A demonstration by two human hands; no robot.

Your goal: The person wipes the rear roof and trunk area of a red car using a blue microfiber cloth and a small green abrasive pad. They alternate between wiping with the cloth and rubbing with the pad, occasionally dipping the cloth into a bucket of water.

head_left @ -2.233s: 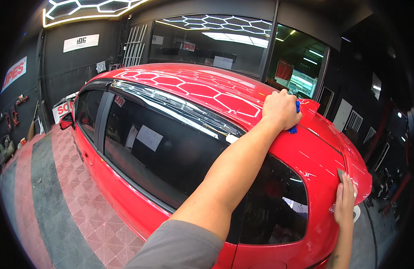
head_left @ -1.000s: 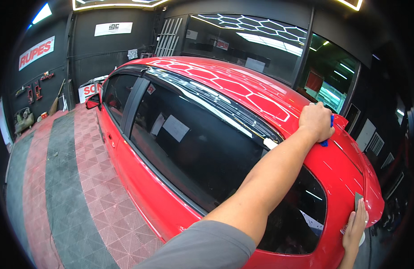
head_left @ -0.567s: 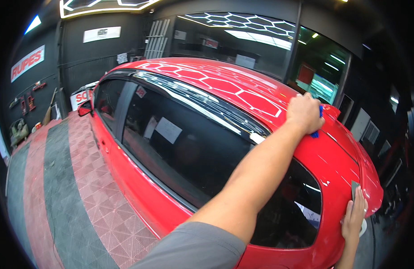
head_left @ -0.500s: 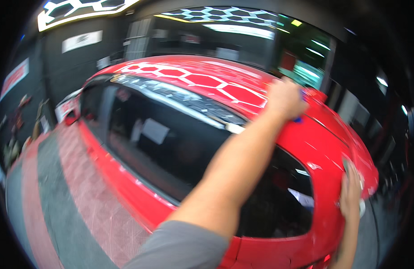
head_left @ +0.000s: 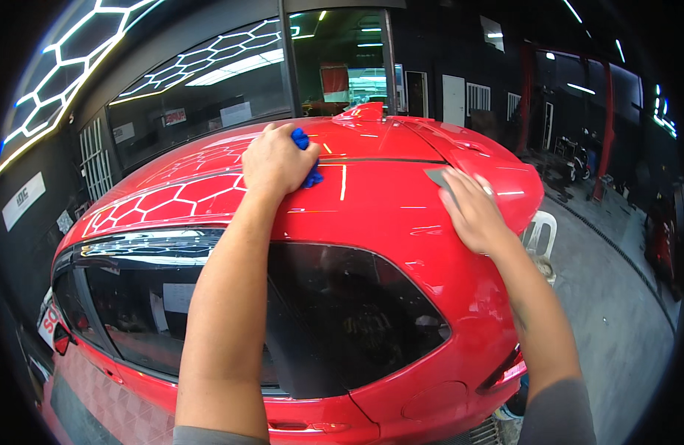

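A glossy red car (head_left: 386, 194) fills the middle of the head view. My left hand (head_left: 277, 162) rests on its roof, with fingers closed around a crumpled blue cloth (head_left: 303, 152); part of the cloth sticks out at the right of the fingers. Further right, my right hand (head_left: 471, 211) lies against the rear roof corner. Its fairly straight fingers press a thin grey-green pad (head_left: 436, 176) on the paint; most of the pad is under the fingers. A black roof seam (head_left: 379, 160) runs between the hands and the red roof fin (head_left: 360, 113).
The dark side window (head_left: 357, 311) lies below my forearms. A rear spoiler (head_left: 468, 141) extends at the far right of the roof. Behind the car's back stands a white plastic chair (head_left: 540, 231) on the grey floor (head_left: 616, 297). Hexagonal lights (head_left: 67, 67) hang at upper left.
The view has swung right, so the car's rear sits more centrally. My right hand has come up from the rear side to the roof corner. The left still grips the blue cloth on the roof.
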